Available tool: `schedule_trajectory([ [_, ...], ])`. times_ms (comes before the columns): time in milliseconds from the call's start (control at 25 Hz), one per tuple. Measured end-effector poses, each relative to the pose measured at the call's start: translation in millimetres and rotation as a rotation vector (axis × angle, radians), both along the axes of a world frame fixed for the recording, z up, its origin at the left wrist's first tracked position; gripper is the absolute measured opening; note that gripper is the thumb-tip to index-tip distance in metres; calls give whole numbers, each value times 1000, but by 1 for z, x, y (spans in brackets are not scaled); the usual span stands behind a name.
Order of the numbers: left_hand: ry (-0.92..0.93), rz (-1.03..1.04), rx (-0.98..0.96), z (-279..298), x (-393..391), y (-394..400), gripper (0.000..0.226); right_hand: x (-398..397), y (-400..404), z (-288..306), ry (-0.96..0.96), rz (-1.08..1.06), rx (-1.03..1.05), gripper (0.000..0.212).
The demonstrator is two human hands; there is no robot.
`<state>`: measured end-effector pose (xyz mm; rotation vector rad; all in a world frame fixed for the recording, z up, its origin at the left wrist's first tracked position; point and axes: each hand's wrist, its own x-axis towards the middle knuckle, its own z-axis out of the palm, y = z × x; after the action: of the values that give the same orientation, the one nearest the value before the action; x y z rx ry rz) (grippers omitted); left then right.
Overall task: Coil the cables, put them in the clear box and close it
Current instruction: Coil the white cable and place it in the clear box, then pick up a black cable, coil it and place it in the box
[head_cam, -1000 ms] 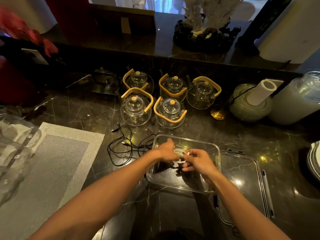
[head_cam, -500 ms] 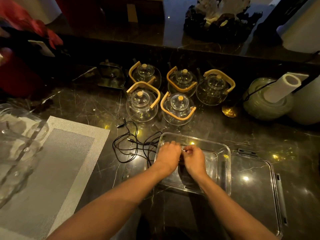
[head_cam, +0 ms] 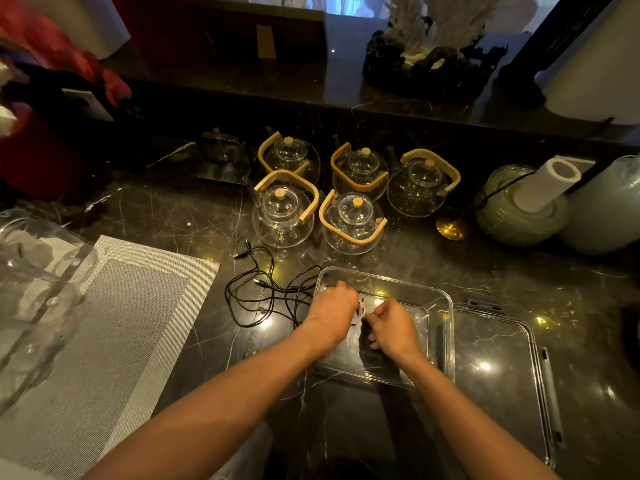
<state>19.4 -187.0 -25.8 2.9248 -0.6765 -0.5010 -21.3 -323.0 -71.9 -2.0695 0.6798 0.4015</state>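
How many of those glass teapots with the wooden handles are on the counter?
5. Three stand in a back row: left, middle, right. Two stand in front: left, right. None seem hidden, though the dark kettle left of them isn't one.

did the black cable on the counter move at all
No: the black cable still lies tangled just left of the clear box, below the teapots.

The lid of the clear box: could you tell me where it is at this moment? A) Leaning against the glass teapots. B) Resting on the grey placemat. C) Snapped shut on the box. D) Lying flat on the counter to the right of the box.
D: the lid lies flat on the dark counter, right beside the open clear box, over which the left hand and right hand work.
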Motion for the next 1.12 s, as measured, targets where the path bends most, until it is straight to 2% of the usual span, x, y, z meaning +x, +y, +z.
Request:
schedule_trajectory([
  [80, 2, 42, -130, 11, 4, 7, 29, -2, -2, 2, 46, 17, -8, 18],
  [240, 72, 224, -546, 38, 20, 45, 24, -1, -8, 25, 15, 77, 21, 19],
  [360, 45, 319, -650, 53, 28, 82, 25, 13, -9, 62, -111, 182, -30, 21],
  [520, 56, 429, -611, 48, 29, 124, 31, 41, 13, 104, -244, 345, -108, 16],
  [720, 67, 527, -504, 21, 12, 163, 37, 57, 80, 117, -309, 596, -175, 16],
  [800, 89, 490, -458, 11, 5, 169, 40, 61, 106, 110, -335, 707, -282, 25],
  [880, 148, 485, -499, 1, 1, 173, 41, 65, 124, 98, -349, 859, -504, 35],
  [1000, 178, 497, -509, -16, 1, 176, 33, 70, 135, 87, -177, 1000, -766, 38],
  [1120, 263, 536, -540, -31, 1, 180, 19, 76, 140, 81, -58, 1059, -794, 28],
])
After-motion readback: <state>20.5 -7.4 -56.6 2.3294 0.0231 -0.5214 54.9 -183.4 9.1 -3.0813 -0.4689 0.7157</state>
